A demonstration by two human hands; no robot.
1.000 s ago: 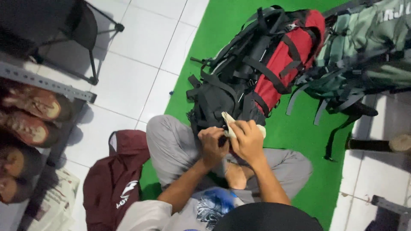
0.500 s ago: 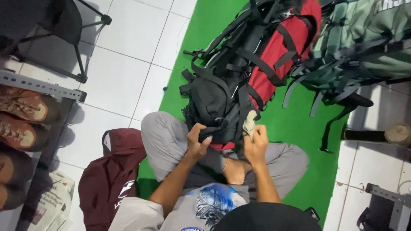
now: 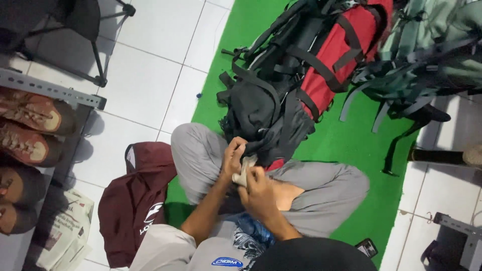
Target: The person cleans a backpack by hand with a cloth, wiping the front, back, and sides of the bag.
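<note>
Two hands meet at the lower end of the black-and-red strapped hiking backpack (image 3: 296,85), which lies on the green mat (image 3: 351,150) against the person's knees. Left hand (image 3: 234,156) fingers curl onto black fabric; right hand (image 3: 257,189) pinches a small pale crumpled cloth (image 3: 244,168). Risk: the cloth may snag on dangling straps or slip from the pinch. Half a second earlier the right hand held the cloth higher, right of the bag's end.

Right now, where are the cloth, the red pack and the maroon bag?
cloth (image 3: 245,168), head view, pale fold between the hands.
red pack (image 3: 346,55), head view, red side panel.
maroon bag (image 3: 133,200), head view, middle of its front.
</note>
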